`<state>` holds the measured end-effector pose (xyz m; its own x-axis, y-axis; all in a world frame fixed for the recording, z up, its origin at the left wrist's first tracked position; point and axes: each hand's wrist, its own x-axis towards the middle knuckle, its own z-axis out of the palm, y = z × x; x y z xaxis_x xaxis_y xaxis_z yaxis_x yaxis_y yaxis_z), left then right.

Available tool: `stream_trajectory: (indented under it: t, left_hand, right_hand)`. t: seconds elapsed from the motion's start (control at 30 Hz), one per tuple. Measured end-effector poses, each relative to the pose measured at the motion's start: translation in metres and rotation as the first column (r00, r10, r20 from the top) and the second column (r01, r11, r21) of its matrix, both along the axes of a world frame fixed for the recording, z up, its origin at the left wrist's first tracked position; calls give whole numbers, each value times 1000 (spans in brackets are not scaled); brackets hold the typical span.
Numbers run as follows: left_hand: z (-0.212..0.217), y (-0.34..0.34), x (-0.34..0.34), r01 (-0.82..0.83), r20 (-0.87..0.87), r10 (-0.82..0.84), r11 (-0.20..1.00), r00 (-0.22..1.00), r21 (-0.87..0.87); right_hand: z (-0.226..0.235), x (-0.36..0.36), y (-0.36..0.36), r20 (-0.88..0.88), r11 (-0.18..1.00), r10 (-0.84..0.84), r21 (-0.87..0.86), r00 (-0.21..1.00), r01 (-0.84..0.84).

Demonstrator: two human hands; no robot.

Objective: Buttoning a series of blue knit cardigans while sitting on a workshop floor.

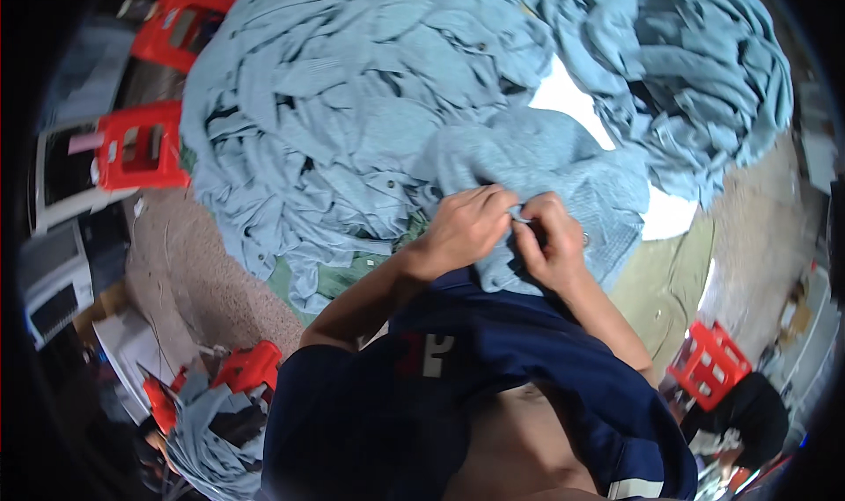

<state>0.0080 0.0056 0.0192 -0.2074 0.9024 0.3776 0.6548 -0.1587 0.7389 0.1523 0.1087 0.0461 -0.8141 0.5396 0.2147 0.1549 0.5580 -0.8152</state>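
A light blue knitted garment (563, 167) lies bunched in front of me at the near side of a large heap. My left hand (471, 226) is closed, its thumb and fingers pinching a small fold of the cloth. Close beside it, my right hand (550, 237) pinches the same fold from the other side. The edge between the two hands stands raised. A round button (585, 238) shows on the garment just right of my right hand. What lies under the fingertips is hidden.
A wide heap of similar blue garments (352, 105) spreads ahead and left; another pile (704, 70) rises at far right. Green cloth (660, 272) shows beneath. Red plastic stools (145, 145) stand on the left, with another red stool (711, 365) at lower right near a person (748, 417).
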Motion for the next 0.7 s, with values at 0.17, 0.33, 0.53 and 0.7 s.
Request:
stream_trajectory:
  t: [0.17,0.33,0.53,0.7]
  left_hand:
    - [-16,-24,28,-66,93,68,998,993,-21]
    - [-13,-32,33,-23,104,34,995,994,-100]
    - [5,-18,6,-142,405,315,904,858,-403]
    - [-8,-38,-30,46,508,183,913,842,-405]
  right_hand:
    - [-15,16,-11,-74,996,47,80,996,-41]
    - [-18,29,-21,-114,999,14,38,993,-9]
    - [-14,64,-34,-217,979,-108,147,970,142]
    - [-3,100,-44,178,937,-46,350,983,-20]
